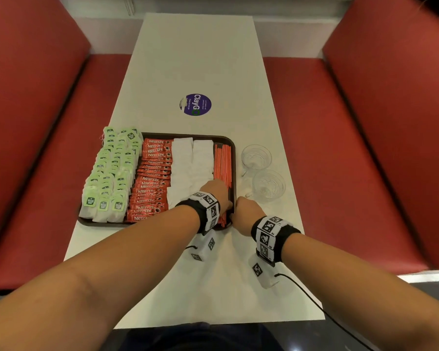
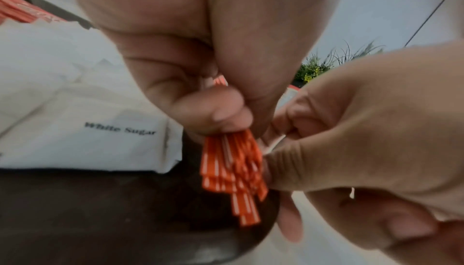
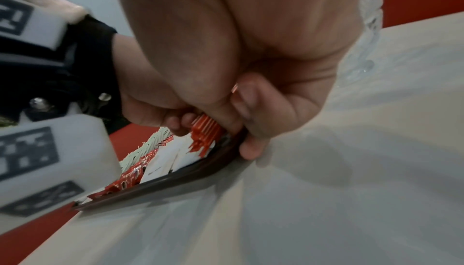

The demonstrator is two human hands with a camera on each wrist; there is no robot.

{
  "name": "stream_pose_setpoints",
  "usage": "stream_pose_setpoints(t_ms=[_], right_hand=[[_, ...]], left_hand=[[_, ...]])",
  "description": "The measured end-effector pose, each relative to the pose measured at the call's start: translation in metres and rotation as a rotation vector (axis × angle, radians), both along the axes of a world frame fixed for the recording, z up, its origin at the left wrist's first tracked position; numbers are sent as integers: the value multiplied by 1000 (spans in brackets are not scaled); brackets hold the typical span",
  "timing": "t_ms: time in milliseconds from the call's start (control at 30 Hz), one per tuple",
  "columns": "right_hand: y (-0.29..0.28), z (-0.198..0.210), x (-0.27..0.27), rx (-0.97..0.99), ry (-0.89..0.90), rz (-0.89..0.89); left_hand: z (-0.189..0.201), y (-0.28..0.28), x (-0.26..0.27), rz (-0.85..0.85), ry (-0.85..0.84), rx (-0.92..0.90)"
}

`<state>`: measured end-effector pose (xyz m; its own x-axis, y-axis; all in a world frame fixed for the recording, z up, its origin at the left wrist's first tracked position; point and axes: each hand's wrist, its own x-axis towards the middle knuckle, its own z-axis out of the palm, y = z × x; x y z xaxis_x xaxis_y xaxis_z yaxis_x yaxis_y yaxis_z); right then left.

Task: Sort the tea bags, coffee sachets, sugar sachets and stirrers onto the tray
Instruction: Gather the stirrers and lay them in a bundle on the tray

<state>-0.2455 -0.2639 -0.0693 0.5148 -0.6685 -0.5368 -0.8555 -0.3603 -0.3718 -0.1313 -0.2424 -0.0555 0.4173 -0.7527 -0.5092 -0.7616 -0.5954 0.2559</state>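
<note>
On the white desk (image 1: 198, 59) sits a dark tray (image 1: 232, 148) filled in rows: green tea bags (image 1: 112, 171) at the left, red coffee sachets (image 1: 152, 178), white sugar sachets (image 1: 190, 163), and orange stirrers (image 1: 223, 160) along the right edge. The left hand (image 1: 217, 191) has its fingers (image 2: 213, 110) clamped on the near ends of the stirrers. The right hand (image 1: 247, 209), fingers curled, pinches the same bundle at the tray's near right corner. Two glass cups (image 1: 256, 157) stand just right of the tray.
</note>
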Motion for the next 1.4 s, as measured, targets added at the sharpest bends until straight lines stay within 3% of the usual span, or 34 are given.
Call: stream_pose_setpoints(t_ms=[200, 533, 767, 900, 1000, 1200, 1300, 1400], right_hand=[[0, -1, -3, 27, -30, -21], [0, 2, -4, 44, -19, 1], [0, 6, -2, 26, 25, 16], [2, 9, 1, 12, 40, 16], [3, 6, 4, 13, 37, 9], [4, -3, 9, 16, 54, -7], [3, -8, 10, 12, 47, -37], [2, -10, 8, 2, 48, -39]], left_hand=[[-3, -1, 1, 37, -32, -29], [0, 24, 3, -224, -96, -16], [2, 29, 6, -313, -156, -32], [15, 30, 20, -319, -106, -123], [26, 29, 61, -183, -28, -242], [40, 18, 202, 53, -179, -389], [37, 19, 275, 156, -293, -326], [27, 25, 328, 164, -401, -138]])
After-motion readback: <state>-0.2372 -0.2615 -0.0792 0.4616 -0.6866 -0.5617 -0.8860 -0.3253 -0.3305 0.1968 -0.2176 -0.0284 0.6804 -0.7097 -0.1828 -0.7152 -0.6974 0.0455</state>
